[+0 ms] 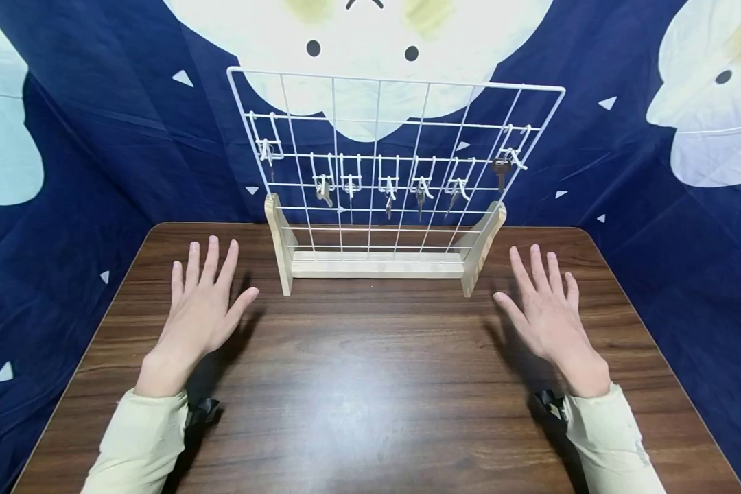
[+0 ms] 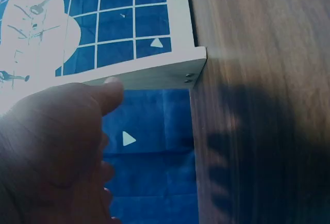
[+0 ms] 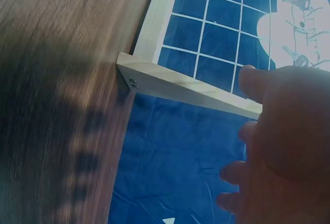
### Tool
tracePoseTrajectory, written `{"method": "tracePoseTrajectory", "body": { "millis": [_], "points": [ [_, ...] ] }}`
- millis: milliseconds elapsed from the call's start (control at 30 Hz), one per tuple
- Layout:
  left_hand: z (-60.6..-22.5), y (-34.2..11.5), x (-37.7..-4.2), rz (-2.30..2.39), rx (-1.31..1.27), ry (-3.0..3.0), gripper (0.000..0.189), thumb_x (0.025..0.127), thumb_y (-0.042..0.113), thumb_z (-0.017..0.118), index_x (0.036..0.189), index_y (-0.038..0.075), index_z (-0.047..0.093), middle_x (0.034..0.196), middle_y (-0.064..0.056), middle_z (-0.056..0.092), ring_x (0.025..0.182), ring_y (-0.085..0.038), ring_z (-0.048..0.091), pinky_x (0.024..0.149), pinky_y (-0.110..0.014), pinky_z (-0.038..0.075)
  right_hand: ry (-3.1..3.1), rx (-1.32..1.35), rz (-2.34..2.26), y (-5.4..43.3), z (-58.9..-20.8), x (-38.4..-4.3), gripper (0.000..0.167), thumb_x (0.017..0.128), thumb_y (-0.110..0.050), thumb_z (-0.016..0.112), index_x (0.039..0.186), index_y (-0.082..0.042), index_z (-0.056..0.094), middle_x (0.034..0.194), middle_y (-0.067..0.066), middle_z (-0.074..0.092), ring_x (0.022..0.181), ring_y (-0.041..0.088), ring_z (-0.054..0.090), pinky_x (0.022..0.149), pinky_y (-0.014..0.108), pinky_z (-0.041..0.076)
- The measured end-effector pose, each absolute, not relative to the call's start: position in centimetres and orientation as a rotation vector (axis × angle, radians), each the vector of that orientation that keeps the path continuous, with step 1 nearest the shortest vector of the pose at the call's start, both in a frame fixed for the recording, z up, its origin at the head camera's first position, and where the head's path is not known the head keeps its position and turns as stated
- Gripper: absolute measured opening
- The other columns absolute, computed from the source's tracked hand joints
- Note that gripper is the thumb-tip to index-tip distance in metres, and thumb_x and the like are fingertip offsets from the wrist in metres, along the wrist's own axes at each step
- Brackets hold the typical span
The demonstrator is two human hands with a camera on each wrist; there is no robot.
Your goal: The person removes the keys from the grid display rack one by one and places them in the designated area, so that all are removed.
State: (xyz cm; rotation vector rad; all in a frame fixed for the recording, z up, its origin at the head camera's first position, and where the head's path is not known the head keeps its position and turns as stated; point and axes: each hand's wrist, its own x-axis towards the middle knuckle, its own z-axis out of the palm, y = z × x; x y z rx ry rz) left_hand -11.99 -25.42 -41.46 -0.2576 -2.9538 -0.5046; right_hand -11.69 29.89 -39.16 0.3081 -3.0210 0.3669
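A person's left hand (image 1: 200, 315) and right hand (image 1: 549, 319), fingers spread and holding nothing, flank a wood-footed wire rack (image 1: 377, 266) standing near the far edge of a brown table (image 1: 358, 363). Keys (image 1: 501, 166) hang from its white hooks (image 1: 423, 184).

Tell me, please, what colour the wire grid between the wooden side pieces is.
The wire grid is white; it shows best in the head view.

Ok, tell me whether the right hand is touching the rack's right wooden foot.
Apart. The head view shows it: a strip of tabletop is visible between the right hand and the right wooden foot.
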Motion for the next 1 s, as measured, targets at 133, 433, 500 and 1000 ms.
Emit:
{"method": "tracePoseTrajectory", "body": {
  "millis": [133,433,500,1000],
  "points": [
    [-41.5,-24.9,-12.2,-0.616,-0.271,-2.920,0.087,0.117,0.059,0.040,0.178,0.007,0.008,0.182,-0.028,-0.003,0.168,-0.049,-0.014,0.131,-0.075,-0.008,-2.970,0.336,0.371,29.6,-39.0,-11.6,0.081,0.117,-0.050,0.048,0.179,-0.015,0.011,0.182,0.029,0.007,0.167,0.054,0.007,0.127,0.079,0.010],
    [-41.5,-23.3,-12.5,-1.149,-0.274,-2.746,0.084,0.119,0.042,0.046,0.176,0.002,-0.001,0.183,-0.028,-0.002,0.169,-0.047,-0.008,0.136,-0.066,-0.002,-2.819,0.366,0.413,28.2,-38.5,-11.3,0.076,0.116,-0.047,0.051,0.178,-0.013,0.021,0.178,0.030,0.024,0.164,0.052,0.023,0.124,0.077,0.023],
    [-41.5,-22.7,-12.6,-1.253,-0.268,-2.702,0.083,0.119,0.039,0.048,0.177,0.004,-0.001,0.184,-0.025,0.000,0.170,-0.045,-0.002,0.137,-0.065,0.003,-2.792,0.372,0.431,28.0,-38.5,-11.3,0.075,0.116,-0.045,0.052,0.177,-0.013,0.023,0.178,0.030,0.026,0.163,0.052,0.026,0.123,0.076,0.026],
    [-45.2,-18.3,-14.0,-1.412,-0.273,-2.259,0.068,0.104,0.001,0.073,0.167,0.010,0.048,0.176,-0.013,0.039,0.163,-0.032,0.037,0.132,-0.053,0.034,-2.576,0.370,0.649,26.6,-38.9,-11.2,0.069,0.110,-0.027,0.062,0.173,-0.014,0.038,0.171,0.025,0.044,0.152,0.050,0.045,0.116,0.075,0.035]
  ]
}}
